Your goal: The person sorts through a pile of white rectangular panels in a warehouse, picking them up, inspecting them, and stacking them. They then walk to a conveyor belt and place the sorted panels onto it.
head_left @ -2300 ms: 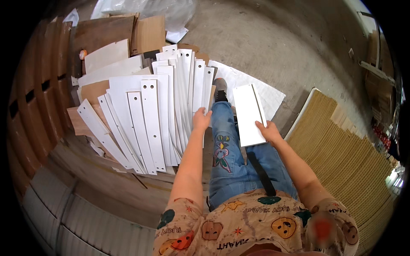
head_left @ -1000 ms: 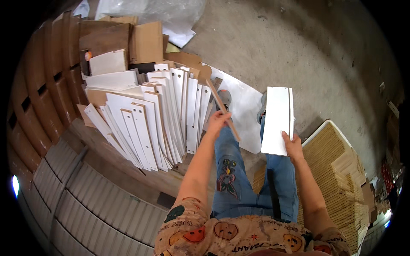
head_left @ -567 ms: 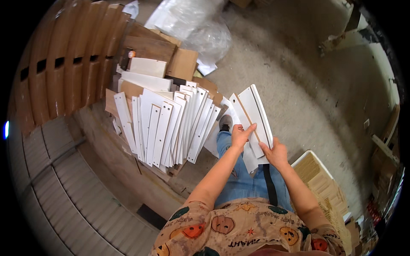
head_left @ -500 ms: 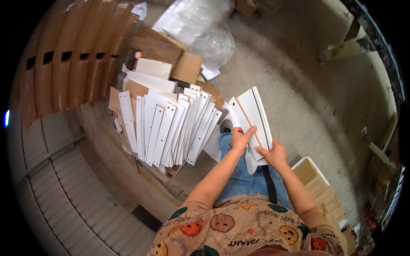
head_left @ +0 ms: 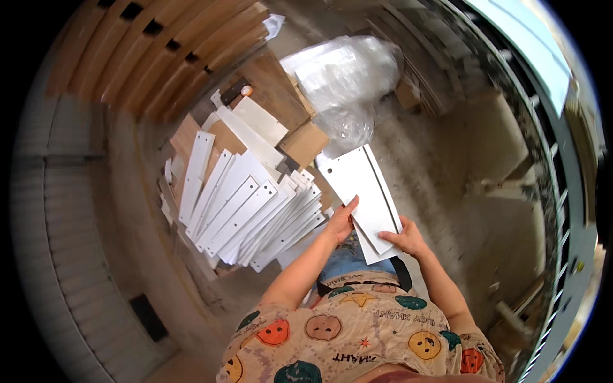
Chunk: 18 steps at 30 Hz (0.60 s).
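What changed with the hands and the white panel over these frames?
The left hand left the fanned white slats and joined the right hand on the white panel, now lifted in front. The slat pile stayed put.

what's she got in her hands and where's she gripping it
A flat white panel, held in both hands at its near end: the left hand on the left edge, the right hand at the lower right corner. A second panel seems to lie beneath it.
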Tool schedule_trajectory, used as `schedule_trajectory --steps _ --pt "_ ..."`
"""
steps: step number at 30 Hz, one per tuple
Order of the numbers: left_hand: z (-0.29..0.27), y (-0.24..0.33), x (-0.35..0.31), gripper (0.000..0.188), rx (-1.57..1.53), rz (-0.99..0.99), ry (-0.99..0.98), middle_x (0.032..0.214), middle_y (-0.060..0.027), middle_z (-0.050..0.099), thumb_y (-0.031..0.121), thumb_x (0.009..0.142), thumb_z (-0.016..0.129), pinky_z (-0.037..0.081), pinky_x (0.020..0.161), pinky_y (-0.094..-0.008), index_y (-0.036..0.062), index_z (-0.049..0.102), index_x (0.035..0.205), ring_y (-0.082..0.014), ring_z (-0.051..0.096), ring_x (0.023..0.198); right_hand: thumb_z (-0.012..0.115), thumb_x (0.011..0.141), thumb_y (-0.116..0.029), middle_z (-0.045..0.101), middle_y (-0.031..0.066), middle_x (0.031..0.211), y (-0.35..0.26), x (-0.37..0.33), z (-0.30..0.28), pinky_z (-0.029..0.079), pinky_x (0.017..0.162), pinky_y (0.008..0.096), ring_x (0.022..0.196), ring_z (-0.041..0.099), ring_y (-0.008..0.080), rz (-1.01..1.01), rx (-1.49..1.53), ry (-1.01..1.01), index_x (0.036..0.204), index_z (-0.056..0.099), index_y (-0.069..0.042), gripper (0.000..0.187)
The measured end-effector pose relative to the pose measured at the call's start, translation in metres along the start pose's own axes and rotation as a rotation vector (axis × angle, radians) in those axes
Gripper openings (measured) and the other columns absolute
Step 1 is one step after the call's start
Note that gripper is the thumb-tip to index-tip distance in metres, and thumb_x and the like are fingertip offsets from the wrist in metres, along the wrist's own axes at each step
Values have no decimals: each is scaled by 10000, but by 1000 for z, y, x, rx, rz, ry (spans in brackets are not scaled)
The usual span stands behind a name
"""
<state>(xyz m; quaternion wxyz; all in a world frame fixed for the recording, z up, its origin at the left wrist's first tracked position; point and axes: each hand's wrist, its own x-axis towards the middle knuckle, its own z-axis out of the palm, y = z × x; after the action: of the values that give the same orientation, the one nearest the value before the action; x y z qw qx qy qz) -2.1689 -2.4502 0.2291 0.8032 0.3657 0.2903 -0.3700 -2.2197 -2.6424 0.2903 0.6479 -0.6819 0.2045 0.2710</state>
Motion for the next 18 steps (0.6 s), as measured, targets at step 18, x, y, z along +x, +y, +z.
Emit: schedule_trajectory --steps 18 --pt "75 163 78 699 -383 600 392 1167 -127 530 387 759 707 436 892 -347 -64 434 1217 -226 522 1051 795 626 -320 451 253 1236 -175 178 -27 416 917 385 1113 493 354 -596 -800 -144 1346 252 2 957"
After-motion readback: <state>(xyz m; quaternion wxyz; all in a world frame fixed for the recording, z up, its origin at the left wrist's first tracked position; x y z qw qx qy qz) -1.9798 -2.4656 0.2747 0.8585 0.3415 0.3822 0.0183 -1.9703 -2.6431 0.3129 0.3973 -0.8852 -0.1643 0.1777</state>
